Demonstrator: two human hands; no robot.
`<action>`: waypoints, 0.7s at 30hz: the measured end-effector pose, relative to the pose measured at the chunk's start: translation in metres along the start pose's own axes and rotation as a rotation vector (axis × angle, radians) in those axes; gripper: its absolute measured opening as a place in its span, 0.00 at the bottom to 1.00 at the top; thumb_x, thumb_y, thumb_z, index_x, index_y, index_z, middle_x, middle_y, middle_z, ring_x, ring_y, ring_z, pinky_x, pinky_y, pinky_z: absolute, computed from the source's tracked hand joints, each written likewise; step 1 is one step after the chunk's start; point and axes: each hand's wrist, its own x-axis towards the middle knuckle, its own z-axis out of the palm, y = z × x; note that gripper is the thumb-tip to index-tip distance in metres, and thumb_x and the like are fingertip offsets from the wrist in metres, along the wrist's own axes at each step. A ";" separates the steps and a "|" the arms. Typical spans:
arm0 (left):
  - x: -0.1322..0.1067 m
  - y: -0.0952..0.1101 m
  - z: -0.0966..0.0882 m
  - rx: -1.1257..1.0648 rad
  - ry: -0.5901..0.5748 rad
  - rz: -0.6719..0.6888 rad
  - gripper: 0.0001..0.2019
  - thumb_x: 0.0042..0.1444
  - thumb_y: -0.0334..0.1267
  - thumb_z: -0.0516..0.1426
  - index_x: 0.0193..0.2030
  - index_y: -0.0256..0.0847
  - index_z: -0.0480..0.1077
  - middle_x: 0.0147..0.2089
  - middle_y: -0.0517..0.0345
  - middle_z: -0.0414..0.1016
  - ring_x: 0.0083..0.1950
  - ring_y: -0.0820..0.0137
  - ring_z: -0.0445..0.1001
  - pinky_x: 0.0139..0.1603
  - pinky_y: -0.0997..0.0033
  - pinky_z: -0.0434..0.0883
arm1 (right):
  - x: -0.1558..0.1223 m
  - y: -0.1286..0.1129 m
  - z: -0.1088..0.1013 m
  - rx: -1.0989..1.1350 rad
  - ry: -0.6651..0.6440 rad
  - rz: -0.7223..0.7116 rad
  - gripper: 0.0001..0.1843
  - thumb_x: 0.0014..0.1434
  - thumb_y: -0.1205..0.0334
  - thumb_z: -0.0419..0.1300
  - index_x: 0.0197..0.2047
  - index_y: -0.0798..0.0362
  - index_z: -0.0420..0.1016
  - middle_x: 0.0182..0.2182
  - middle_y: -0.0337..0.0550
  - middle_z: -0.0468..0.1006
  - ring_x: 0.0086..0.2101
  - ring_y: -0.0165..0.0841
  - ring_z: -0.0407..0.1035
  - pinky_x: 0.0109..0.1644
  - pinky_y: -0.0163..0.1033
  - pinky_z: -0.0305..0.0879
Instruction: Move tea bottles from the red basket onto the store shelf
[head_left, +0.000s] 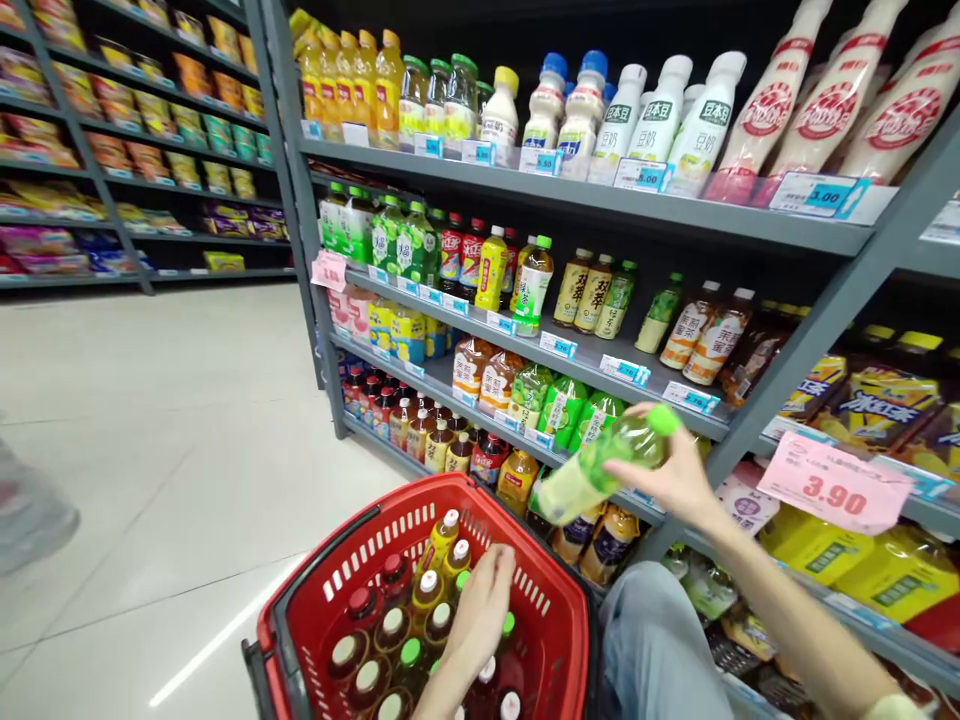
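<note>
One green-capped bottle [586, 474] in right fingers [637, 477]

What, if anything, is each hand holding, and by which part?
Right hand holds a green-capped bottle by its upper part, near the cap. Left hand is over the basket; any hold cannot be told.

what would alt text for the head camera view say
A person's right hand holds a tilted green-capped bottle in front of shop shelves of drinks. The left hand is over capped bottles in a red basket.
</note>
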 end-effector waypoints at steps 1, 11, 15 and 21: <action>-0.003 0.003 0.001 0.049 -0.028 0.052 0.27 0.70 0.53 0.38 0.55 0.39 0.71 0.54 0.46 0.79 0.53 0.62 0.78 0.58 0.61 0.72 | 0.016 -0.009 -0.017 -0.074 0.067 -0.051 0.32 0.44 0.51 0.76 0.50 0.48 0.71 0.44 0.45 0.77 0.42 0.44 0.75 0.47 0.51 0.74; -0.032 -0.005 0.023 1.025 -0.635 0.440 0.18 0.65 0.36 0.52 0.57 0.32 0.73 0.53 0.35 0.79 0.55 0.46 0.78 0.54 0.45 0.75 | 0.153 0.000 -0.069 -0.735 0.405 -0.026 0.46 0.51 0.34 0.67 0.62 0.56 0.64 0.46 0.57 0.79 0.48 0.56 0.75 0.54 0.58 0.70; -0.029 -0.012 0.022 1.088 -0.582 0.395 0.19 0.65 0.37 0.53 0.59 0.32 0.72 0.52 0.35 0.79 0.54 0.45 0.79 0.52 0.44 0.76 | 0.195 0.026 -0.066 -0.884 0.257 0.169 0.52 0.51 0.32 0.65 0.65 0.63 0.61 0.49 0.66 0.77 0.53 0.62 0.71 0.58 0.59 0.65; -0.027 -0.015 0.026 1.079 -0.574 0.415 0.19 0.65 0.38 0.53 0.59 0.32 0.72 0.51 0.35 0.80 0.53 0.46 0.79 0.51 0.46 0.76 | 0.260 0.056 -0.081 -0.965 0.163 0.410 0.73 0.42 0.32 0.72 0.74 0.68 0.42 0.61 0.75 0.66 0.61 0.64 0.63 0.63 0.60 0.61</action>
